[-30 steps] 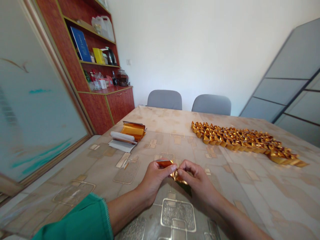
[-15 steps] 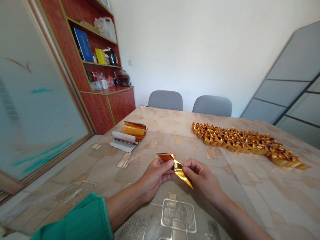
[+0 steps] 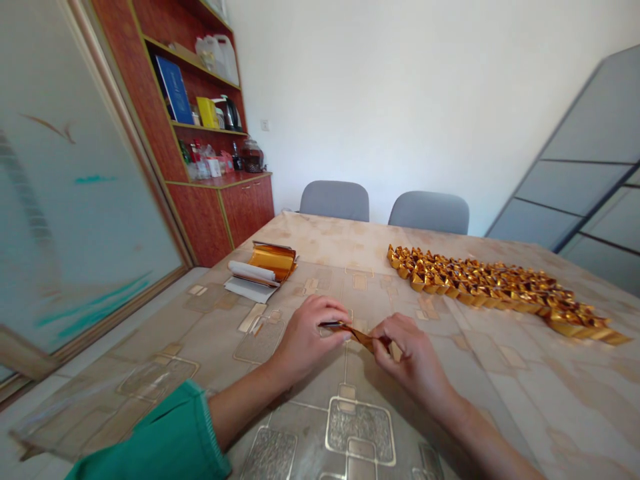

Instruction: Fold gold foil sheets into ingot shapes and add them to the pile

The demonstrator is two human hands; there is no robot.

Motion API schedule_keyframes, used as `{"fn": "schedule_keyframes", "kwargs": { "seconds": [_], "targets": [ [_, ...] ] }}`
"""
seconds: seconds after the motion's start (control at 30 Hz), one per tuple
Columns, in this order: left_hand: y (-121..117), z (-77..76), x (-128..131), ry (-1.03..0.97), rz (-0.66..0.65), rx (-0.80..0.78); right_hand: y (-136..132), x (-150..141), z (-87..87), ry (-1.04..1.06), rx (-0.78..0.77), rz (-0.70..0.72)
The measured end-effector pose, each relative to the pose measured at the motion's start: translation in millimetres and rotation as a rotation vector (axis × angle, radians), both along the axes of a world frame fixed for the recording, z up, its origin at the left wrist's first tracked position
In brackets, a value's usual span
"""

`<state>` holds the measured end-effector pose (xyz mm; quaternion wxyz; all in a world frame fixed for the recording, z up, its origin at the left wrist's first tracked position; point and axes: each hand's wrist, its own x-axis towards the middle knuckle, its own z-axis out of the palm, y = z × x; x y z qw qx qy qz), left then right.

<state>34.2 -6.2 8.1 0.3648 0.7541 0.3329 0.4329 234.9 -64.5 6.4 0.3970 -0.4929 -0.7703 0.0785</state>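
A folded piece of gold foil paper (image 3: 361, 338) is stretched between my two hands above the table, seen nearly edge-on. My left hand (image 3: 313, 333) pinches its left end between thumb and fingers. Its right end is gripped by the thumb and fingertips of my right hand (image 3: 404, 347). Part of the paper is hidden by the fingers. Beyond my left hand lies a stack of gold and white foil sheets (image 3: 280, 263), curled at the edges. Many folded gold foil pieces (image 3: 480, 280) stand packed in rows at the right.
A patterned cloth covers the table (image 3: 360, 427). Two grey chairs, a left one (image 3: 334, 200) and a right one (image 3: 429, 212), stand at its far side. A reddish cabinet (image 3: 200, 207) with shelved goods is at the left, beside a sliding glass door (image 3: 90, 220).
The foil paper has been turned from showing its shiny face to nearly edge-on. My left hand has rolled over it, knuckles up; both hands still grip it. The view has shifted slightly.
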Motion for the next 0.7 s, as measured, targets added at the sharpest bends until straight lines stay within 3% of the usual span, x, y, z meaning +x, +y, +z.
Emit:
{"fn": "schedule_keyframes", "kwargs": {
  "seconds": [0.1, 0.23, 0.43, 0.57, 0.7],
  "targets": [
    [-0.7, 2.3, -2.0, 0.102, -0.044, 0.142, -0.9, 2.1, 3.6, -0.073, 0.069, 0.032],
    [-1.5, 0.4, -1.7, 0.032, -0.081, 0.092, -1.1, 4.8, 5.8, -0.057, 0.058, 0.052],
    [2.8, 0.0, -4.4, 0.021, -0.116, -0.199, 1.1, 7.9, 3.0, 0.002, -0.027, 0.078],
    [2.0, 1.9, -3.8, -0.230, -0.139, -0.465, 0.2, 7.3, -1.7, 0.181, -0.161, 0.058],
    [-7.3, -5.7, 3.5, -0.410, -0.205, -0.741, -1.4, 1.9, -6.6, 0.442, -0.280, 0.019]
  ]
}}
